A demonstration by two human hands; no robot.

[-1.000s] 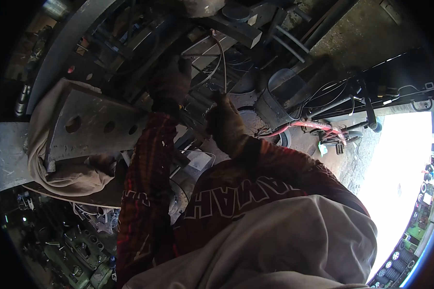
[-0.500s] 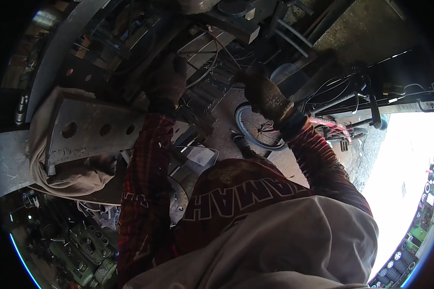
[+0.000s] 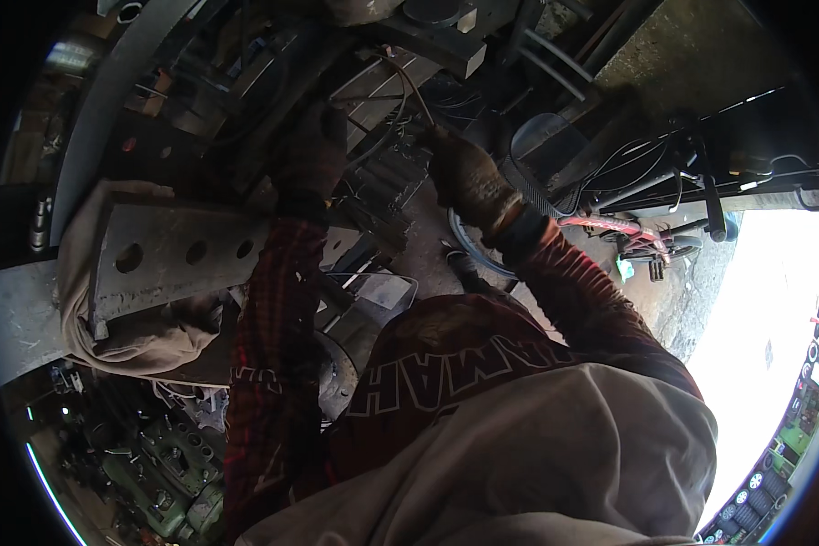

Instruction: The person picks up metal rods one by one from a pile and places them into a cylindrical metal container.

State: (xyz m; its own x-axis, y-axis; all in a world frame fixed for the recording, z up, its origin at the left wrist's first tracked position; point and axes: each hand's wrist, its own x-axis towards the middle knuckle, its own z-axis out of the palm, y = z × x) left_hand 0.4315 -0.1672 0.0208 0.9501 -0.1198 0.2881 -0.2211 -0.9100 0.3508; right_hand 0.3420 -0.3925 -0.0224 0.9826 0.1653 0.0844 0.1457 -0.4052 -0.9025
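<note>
My right hand [image 3: 471, 177], in a worn brownish work glove, is closed at the lower end of a thin bent rod [image 3: 411, 84]. The rod rises away from the hand and curves toward the dark metal frame at the top. On the left, my left hand [image 3: 311, 150] wears a dark glove and rests in deep shadow beside the metalwork. Its fingers cannot be made out. Between and below the hands lie dark ridged metal pieces [image 3: 378, 214]. A thin curved cable [image 3: 393, 127] hangs between the hands.
A steel plate with round holes [image 3: 173, 250] lies left over a brown cloth [image 3: 141, 350]. A red bicycle [image 3: 623, 232] stands right, near a bright opening. A round dark container [image 3: 541, 141] is beyond my right hand. Green machinery [image 3: 164, 478] sits lower left.
My right hand has moved left, toward the metalwork, along with the lower end of the rod. My left hand has stayed nearly in place.
</note>
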